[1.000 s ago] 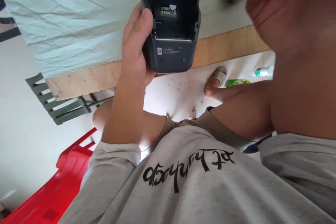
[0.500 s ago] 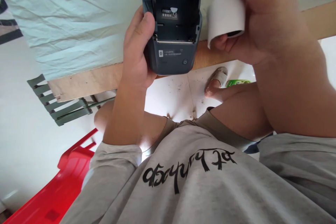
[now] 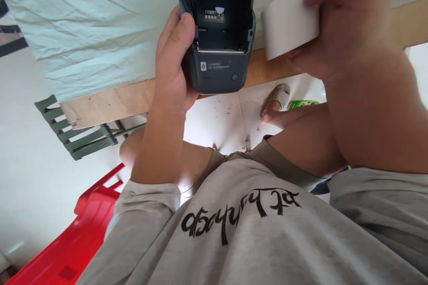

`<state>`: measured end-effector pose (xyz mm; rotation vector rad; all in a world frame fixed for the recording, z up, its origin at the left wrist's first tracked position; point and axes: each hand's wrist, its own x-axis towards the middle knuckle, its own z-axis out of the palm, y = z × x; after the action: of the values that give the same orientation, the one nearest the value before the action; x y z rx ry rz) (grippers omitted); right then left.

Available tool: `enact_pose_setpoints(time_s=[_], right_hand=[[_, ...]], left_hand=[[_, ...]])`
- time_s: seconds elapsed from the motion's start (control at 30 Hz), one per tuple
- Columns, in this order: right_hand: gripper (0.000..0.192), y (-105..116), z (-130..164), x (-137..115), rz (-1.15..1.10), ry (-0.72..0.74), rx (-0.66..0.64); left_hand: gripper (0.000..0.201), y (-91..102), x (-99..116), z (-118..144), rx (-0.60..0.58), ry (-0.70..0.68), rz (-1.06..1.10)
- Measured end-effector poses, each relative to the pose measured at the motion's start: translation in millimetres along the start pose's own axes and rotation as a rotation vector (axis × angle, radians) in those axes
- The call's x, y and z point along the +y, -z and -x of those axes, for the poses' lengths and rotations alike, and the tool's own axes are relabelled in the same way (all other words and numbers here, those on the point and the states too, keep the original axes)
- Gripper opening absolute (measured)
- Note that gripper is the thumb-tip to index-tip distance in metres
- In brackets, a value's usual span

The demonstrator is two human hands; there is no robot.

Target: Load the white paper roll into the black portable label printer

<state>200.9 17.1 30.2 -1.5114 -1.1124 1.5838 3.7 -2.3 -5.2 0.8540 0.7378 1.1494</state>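
Note:
My left hand (image 3: pixel 175 55) grips the left side of a dark blue-grey label printer (image 3: pixel 219 69), thumb along its edge. The printer's lid is up at the top of the view, and its black paper bay shows no roll, only a small printed sticker on the inner wall. A power button and a Bluetooth mark sit on its front. To the right of the printer, apart from it, my right hand (image 3: pixel 347 26) is closed on a roll of white label paper (image 3: pixel 292 15). Some of its fingers are hidden behind the roll.
A table with a pale green cloth (image 3: pixel 100 31) and bare wooden edge (image 3: pixel 110 104) lies under the hands. A red plastic chair (image 3: pixel 80 227) stands lower left, near a green slatted folding stool (image 3: pixel 87 138). A green packet (image 3: pixel 302 104) is on the floor beside my sandalled foot.
My right hand has turned the paper roll, so its outer face shows and its open end no longer does. The printer in my left hand has shifted very slightly left.

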Motion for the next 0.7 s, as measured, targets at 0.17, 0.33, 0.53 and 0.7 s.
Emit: enact_pose_setpoints(time_s=[0.17, 0.33, 0.53, 0.7], right_hand=[[0.034, 1.4, 4.7, 0.3, -0.042, 0.15, -0.109], [0.025, 3.2, 2.3, -0.1, -0.133, 0.156, -0.053], [0.025, 1.7, 3.8, -5.4, -0.153, 0.174, -0.054], [0.038, 3.1, 4.9, -9.4, -0.162, -0.025, -0.113]], left_hand=[[0.016, -1.4, 1.3, 0.2, 0.027, 0.021, -0.038], [0.017, 0.9, 0.1, -0.8, -0.015, 0.005, -0.001], [0.019, 1.6, 0.3, -0.3, -0.022, 0.007, -0.015], [0.016, 0.2, -0.1, -0.9, -0.054, -0.022, 0.042]])
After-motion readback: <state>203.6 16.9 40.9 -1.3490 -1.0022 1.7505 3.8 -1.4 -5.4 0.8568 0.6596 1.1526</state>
